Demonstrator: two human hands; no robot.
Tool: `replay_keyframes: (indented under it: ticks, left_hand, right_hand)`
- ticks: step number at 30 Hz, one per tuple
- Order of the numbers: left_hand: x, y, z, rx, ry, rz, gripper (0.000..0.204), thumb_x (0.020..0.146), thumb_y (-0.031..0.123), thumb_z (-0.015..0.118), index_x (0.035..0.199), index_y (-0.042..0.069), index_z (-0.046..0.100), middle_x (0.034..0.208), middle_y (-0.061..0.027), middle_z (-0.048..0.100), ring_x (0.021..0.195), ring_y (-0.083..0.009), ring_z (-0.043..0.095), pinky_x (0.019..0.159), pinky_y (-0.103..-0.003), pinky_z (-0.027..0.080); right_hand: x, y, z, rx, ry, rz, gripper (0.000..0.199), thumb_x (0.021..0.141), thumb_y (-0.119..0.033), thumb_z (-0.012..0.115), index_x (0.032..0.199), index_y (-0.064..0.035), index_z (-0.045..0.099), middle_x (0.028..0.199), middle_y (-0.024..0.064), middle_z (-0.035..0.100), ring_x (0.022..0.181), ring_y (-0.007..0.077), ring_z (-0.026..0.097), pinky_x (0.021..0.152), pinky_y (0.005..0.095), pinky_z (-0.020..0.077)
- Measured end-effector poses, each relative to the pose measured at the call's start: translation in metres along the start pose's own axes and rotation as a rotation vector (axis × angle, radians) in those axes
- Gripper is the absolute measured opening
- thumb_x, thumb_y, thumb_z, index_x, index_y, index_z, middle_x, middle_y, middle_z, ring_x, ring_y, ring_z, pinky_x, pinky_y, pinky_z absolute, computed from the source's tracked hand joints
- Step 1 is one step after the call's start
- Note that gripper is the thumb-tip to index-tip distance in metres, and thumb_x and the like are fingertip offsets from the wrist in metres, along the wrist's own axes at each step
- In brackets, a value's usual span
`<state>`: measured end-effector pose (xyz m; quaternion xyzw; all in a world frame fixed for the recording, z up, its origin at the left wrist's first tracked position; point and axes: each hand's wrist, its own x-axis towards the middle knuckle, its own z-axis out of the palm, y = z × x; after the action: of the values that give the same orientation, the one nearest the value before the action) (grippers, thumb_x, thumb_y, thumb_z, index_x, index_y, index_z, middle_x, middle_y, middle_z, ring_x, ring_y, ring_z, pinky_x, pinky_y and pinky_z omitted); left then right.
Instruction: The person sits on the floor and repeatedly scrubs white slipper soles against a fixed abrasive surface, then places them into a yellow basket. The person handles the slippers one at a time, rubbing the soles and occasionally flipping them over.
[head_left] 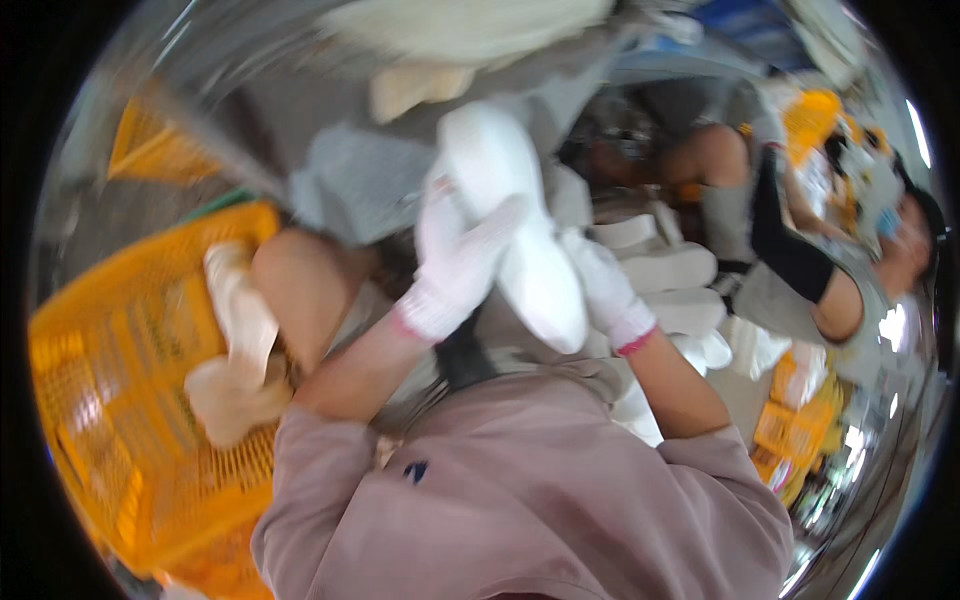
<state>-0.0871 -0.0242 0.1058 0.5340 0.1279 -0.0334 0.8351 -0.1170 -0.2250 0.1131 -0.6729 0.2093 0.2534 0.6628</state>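
Note:
A long white shoe sole (pixel 515 225) is held up in front of my body, tilted, with its far end leaning left. My left hand (pixel 455 255), in a white knitted glove with a pink cuff, grips its left side, the thumb lying across the face. On the other edge, toward the near end, is my right hand (pixel 602 290), gloved the same way; its fingers are partly hidden behind the sole. Motion blurs the fine detail. Several more white soles (pixel 670 285) lie in a pile just to the right of my right hand.
A yellow plastic basket (pixel 110 370) stands at my left with pale, sole-like pieces (pixel 240 390) in it; another yellow crate (pixel 160 145) is behind. Ahead is a grey work surface (pixel 350 180) with blurred pale pieces. A co-worker (pixel 820 270) sits at the right, near yellow bins (pixel 795 410).

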Motion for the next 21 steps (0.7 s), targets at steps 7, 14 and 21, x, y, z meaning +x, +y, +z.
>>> replay_keyframes:
  ticks: [7, 14, 21]
  left_hand:
    - [0.030, -0.029, -0.043, -0.658, -0.040, -0.101, 0.050, 0.115, 0.041, 0.042, 0.143, 0.003, 0.057, 0.139, -0.0134, 0.064, 0.125, -0.0273, 0.063, 0.110, -0.040, 0.050]
    - [0.094, -0.037, -0.089, 0.260, 0.021, 0.045, 0.050, 0.109, 0.034, 0.056, 0.146, 0.000, 0.052, 0.138, -0.0166, 0.064, 0.118, -0.0292, 0.066, 0.103, -0.041, 0.054]
    - [0.091, -0.067, -0.084, 0.250, -0.223, -0.335, 0.053, 0.110, 0.038, 0.054, 0.146, -0.001, 0.051, 0.138, -0.0185, 0.065, 0.117, -0.0290, 0.067, 0.103, -0.041, 0.054]
  right_hand:
    - [-0.014, -0.017, 0.035, -0.730, 0.052, -0.483, 0.096, 0.068, -0.047, 0.095, 0.141, 0.0020, 0.057, 0.128, 0.0211, 0.068, 0.117, 0.0335, 0.067, 0.101, 0.0432, 0.0537]
    - [0.051, -0.078, 0.092, -1.250, -0.151, -1.304, 0.031, 0.075, -0.038, 0.075, 0.097, -0.0175, 0.080, 0.092, 0.0152, 0.076, 0.089, 0.0397, 0.073, 0.076, 0.0452, 0.0594]
    - [-0.062, -0.019, -0.024, -0.802, 0.166, -0.582, 0.050, 0.083, -0.045, 0.075, 0.112, -0.0050, 0.074, 0.102, 0.0201, 0.076, 0.095, 0.0405, 0.074, 0.087, 0.0481, 0.0572]
